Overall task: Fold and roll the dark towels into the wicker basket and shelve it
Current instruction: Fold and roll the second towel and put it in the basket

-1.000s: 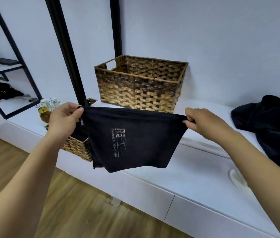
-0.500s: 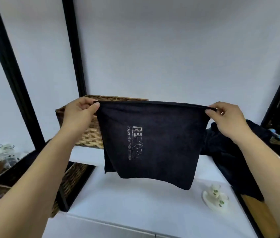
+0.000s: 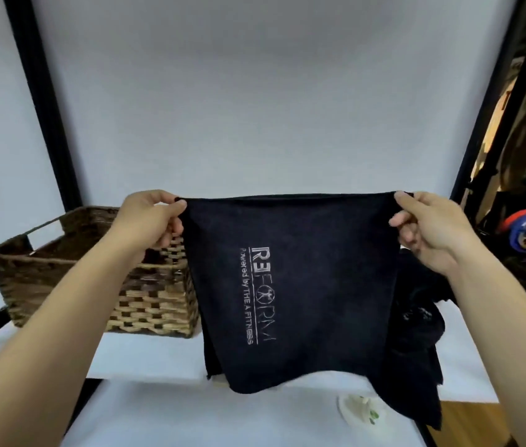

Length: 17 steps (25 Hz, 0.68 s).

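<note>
Both bare forearms reach up from the lower corners of the frame toward its middle. The left hand (image 3: 152, 221) sits left of centre, thumb on top and fingers curled beneath, pinching one top corner of a towel (image 3: 290, 285). The right hand (image 3: 429, 227) sits right of centre at the same height, pinching the other corner.

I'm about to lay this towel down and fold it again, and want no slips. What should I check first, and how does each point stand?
1. Left hand pinches its top corner of the dark towel: ok.
2. Right hand pinches the other corner: ok.
3. Top edge taut and level: ok.
4. Bottom edges aligned: not ok, a back layer hangs out at lower left.
5. White surface free below: not ok, a small white dish sits there.
6. Wicker basket has room: cannot tell.
</note>
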{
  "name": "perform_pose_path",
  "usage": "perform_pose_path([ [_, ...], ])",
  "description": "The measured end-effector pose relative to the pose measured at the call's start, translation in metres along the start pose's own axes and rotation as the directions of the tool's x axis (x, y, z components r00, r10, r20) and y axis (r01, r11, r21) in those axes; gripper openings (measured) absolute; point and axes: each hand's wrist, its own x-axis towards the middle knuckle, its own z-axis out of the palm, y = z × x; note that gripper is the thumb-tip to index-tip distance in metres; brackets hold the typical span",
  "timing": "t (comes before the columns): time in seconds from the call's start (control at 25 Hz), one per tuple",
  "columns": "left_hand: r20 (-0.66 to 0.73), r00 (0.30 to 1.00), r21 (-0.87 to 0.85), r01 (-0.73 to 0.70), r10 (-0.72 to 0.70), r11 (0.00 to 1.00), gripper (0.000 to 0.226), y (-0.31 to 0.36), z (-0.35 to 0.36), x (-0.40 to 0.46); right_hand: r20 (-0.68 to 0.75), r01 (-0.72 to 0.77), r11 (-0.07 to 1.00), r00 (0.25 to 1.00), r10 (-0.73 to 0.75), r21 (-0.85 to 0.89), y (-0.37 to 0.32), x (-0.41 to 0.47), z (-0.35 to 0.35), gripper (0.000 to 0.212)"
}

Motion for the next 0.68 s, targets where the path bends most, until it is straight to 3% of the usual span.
perform_pose_path([
  [0.2,0.048,0.996,-0.036,0.078,-0.076,0.996,0.012,0.027,0.044,0.056,0.145,-0.056,0.995,0.988,0.044,0.082,-0.001,0.076,0.0,0.019],
  [0.36,-0.052,0.993,-0.088,-0.113,0.108,0.99,0.005,0.066,0.061,0.077,0.097,0.069,0.951,0.99,-0.103,0.301,-0.026,0.114,0.008,0.014],
  [0.44,-0.105,0.977,-0.096,-0.197,0.187,0.976,0.005,0.078,0.063,0.074,0.047,0.124,0.935,0.988,-0.147,0.332,-0.034,0.116,0.006,0.025],
  [0.56,-0.094,0.974,-0.117,-0.217,0.207,0.969,0.004,0.051,0.066,0.042,0.06,0.07,0.994,0.995,-0.076,0.087,-0.006,0.106,-0.013,0.027],
  [0.68,0.071,0.986,-0.082,-0.144,0.15,0.986,0.003,-0.035,0.074,-0.015,0.075,-0.181,0.972,0.978,0.193,-0.152,0.071,0.077,-0.044,0.012],
])
